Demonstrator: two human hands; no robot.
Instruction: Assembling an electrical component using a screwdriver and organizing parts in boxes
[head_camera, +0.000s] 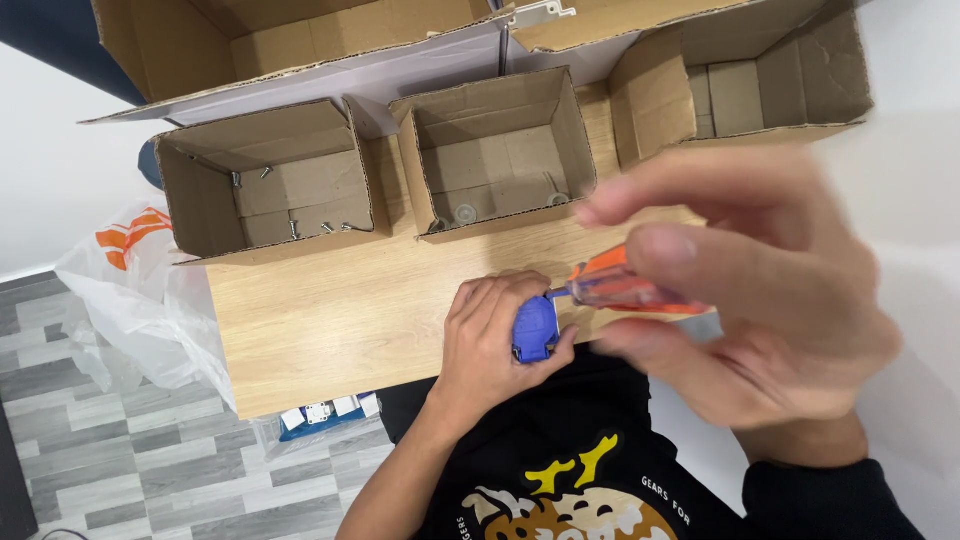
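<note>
Fingers (497, 300) of the left hand (490, 340) curl around a blue plastic part (535, 328) at the near edge of the wooden worktop (330, 320); right hand (760, 290) pinches an orange-handled screwdriver (625, 285), tip on the part. Behind: open cardboard boxes (270, 180).

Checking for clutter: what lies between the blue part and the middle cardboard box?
Head view: only bare wooden tabletop between the blue part and middle box.
</note>
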